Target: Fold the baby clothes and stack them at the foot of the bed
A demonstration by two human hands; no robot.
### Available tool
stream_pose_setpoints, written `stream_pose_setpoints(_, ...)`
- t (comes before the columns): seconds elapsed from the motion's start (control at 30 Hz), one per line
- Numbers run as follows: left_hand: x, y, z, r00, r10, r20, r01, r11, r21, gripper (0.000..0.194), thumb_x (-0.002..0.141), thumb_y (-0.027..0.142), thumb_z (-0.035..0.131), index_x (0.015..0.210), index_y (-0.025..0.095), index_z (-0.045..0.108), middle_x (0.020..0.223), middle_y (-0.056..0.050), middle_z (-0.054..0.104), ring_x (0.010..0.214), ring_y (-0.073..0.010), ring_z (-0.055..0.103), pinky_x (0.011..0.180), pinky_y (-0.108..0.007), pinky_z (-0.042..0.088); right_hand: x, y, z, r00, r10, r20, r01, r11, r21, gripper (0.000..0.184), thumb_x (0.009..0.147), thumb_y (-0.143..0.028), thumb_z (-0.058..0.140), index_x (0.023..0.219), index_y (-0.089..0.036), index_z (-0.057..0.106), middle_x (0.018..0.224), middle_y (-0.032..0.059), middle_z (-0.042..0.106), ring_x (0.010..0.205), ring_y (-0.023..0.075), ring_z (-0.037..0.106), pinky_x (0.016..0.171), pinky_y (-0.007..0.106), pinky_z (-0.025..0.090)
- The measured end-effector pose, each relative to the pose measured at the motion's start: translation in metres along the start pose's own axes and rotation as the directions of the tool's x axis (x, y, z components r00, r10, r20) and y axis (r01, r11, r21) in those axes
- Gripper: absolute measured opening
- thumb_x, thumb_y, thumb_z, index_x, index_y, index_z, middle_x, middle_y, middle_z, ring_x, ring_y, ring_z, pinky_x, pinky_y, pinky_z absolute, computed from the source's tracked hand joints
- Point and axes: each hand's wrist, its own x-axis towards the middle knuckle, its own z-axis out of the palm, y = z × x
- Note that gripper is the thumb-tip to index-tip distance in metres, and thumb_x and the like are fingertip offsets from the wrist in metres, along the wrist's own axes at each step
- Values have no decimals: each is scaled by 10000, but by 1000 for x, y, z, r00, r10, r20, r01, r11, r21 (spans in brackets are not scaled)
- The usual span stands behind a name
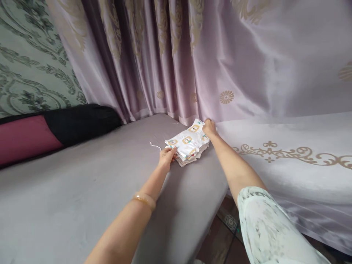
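A stack of folded cloth with a white top piece (187,141), printed with yellow animal faces, lies near the far corner of the grey-covered bed. The edges of several layers show along its near side. My left hand (167,157) pinches the top cloth at its near left corner, thumb on top and the other fingers partly hidden. At the far right corner, my right hand (209,127) is closed on the same cloth, its fingertips out of sight. Just left of the stack, a thin white cord (155,145) lies on the bed.
A black and maroon cushion-like bolster (52,132) runs along the bed's left back edge. Lilac curtains (176,73) with gold patterns hang right behind the stack. The grey bed (82,190) drops off on the right to a dark tiled floor (217,238).
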Motion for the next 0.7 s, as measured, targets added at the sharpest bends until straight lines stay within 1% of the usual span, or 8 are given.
stream_pose_setpoints(0.2, -5, -6, -1, 998, 42, 43, -46, 996, 80, 258, 710, 264, 784, 632, 148, 567, 536, 26, 579, 452, -75, 534, 445, -189, 359, -8, 7, 18, 1000, 9, 20, -9, 1000, 8, 392, 910, -93, 443, 1282, -108, 566, 1202, 175, 644, 1136, 255, 604, 916, 310, 461)
stream_pose_setpoints(0.27, -6, -8, -3, 997, 52, 50, -56, 995, 77, 226, 724, 230, 764, 636, 146, 573, 528, 29, 577, 449, -73, 530, 449, -188, 363, -11, 9, 22, 1000, 0, 0, 0, 1000, 9, 408, 915, -120, 457, 1313, -100, 546, 1223, 176, 631, 1150, 256, 595, 937, 310, 454)
stream_pose_setpoints(0.37, -7, -9, -4, 996, 57, 66, -62, 996, 70, 190, 744, 201, 736, 655, 145, 577, 525, 29, 583, 442, -69, 527, 454, -184, 372, -13, 11, 31, 998, -36, -43, 35, 999, -16, 429, 923, -162, 469, 1342, -89, 524, 1309, 190, 578, 1189, 260, 570, 965, 306, 439)
stream_pose_setpoints(0.43, -7, -9, -5, 996, 55, 75, -60, 996, 65, 178, 750, 192, 728, 672, 145, 575, 529, 30, 587, 439, -69, 530, 455, -182, 378, -14, 12, 37, 998, -57, -17, 56, 997, -53, 407, 943, -209, 451, 1323, -101, 549, 1323, 188, 575, 1202, 265, 564, 970, 310, 437)
stream_pose_setpoints(0.53, -8, -11, -5, 995, 57, 77, -61, 996, 60, 188, 741, 185, 736, 675, 149, 564, 535, 37, 586, 437, -68, 537, 450, -180, 383, -13, 14, 44, 996, -57, 68, 64, 994, -94, 362, 965, -271, 421, 1205, -125, 648, 1209, 178, 655, 1167, 283, 592, 949, 330, 448)
stream_pose_setpoints(0.6, -7, -11, -5, 995, 63, 81, -68, 996, 61, 208, 737, 188, 745, 666, 151, 553, 537, 40, 585, 433, -65, 536, 446, -178, 384, -12, 15, 45, 994, -57, 96, 67, 993, -102, 355, 966, -282, 419, 1150, -133, 684, 1163, 175, 681, 1148, 289, 605, 934, 334, 453)
stream_pose_setpoints(0.7, -7, -11, -6, 994, 58, 94, -65, 995, 72, 242, 725, 207, 769, 657, 154, 543, 542, 37, 591, 435, -66, 540, 445, -178, 389, -12, 14, 40, 990, -77, 118, 90, 989, -113, 354, 962, -277, 430, 1165, -135, 681, 1192, 171, 674, 1156, 281, 602, 936, 321, 447)
